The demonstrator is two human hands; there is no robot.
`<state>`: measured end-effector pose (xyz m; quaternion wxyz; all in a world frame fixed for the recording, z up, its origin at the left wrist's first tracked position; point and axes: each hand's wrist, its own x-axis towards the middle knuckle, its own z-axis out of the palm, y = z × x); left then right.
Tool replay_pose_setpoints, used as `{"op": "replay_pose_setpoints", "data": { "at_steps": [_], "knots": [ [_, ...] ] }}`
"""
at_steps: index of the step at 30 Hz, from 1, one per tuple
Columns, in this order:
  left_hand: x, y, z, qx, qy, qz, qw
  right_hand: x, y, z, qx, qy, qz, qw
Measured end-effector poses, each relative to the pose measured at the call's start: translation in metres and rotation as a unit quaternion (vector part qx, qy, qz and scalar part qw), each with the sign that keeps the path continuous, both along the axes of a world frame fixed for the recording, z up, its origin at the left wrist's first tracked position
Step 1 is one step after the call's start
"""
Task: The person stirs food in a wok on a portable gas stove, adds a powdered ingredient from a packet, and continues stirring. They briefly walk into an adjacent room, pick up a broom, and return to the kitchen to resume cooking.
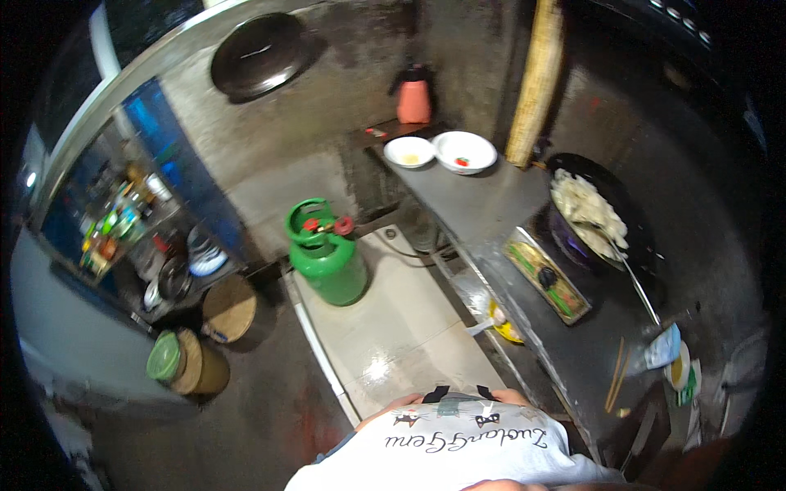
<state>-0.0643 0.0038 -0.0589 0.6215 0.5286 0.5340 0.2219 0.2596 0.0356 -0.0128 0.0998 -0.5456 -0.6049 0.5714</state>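
Note:
Low in the view, a white apron with printed cats and lettering covers my front. Part of my left hand shows at its far edge, and part of my right hand shows further right along that edge. The fingers of both are mostly hidden by the cloth, so I cannot tell whether they grip anything. To the right, a dark wok holds pale food pieces. A long-handled metal utensil rests in it. Beside the wok lies a rectangular tray of green vegetables and other ingredients.
A green gas cylinder stands on pale tiles ahead. The dark counter carries two white bowls, chopsticks and a plastic bag. A yellow basket sits below. Lidded containers and a cluttered shelf occupy the left.

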Motion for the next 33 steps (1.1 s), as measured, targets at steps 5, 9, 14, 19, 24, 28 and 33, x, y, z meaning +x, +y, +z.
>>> {"op": "replay_pose_setpoints", "data": {
  "at_steps": [5, 9, 14, 19, 24, 28, 33],
  "knots": [
    [-0.01, -0.001, 0.013, -0.023, 0.055, -0.012, 0.998, -0.017, 0.021, 0.064, 0.066, -0.13, -0.025, 0.989],
    [-0.011, -0.008, 0.035, -0.013, 0.09, 0.022, 0.996, -0.029, 0.027, 0.053, 0.057, -0.14, -0.03, 0.988],
    [-0.013, -0.007, 0.069, -0.012, 0.1, 0.039, 0.994, -0.022, 0.035, -0.015, 0.069, -0.113, 0.176, 0.976],
    [-0.005, -0.015, 0.044, 0.024, 0.093, 0.073, 0.993, -0.028, 0.041, 0.023, 0.046, -0.127, 0.127, 0.983],
    [0.01, -0.015, 0.049, 0.068, 0.106, 0.072, 0.989, -0.013, 0.042, 0.03, 0.028, -0.085, 0.093, 0.992],
    [0.034, -0.015, 0.06, 0.049, 0.115, 0.09, 0.988, 0.002, 0.03, 0.069, 0.02, -0.042, 0.04, 0.998],
    [0.057, -0.015, 0.05, 0.003, 0.136, 0.126, 0.983, 0.065, 0.032, 0.053, 0.012, 0.059, -0.069, 0.996]
  ]
}}
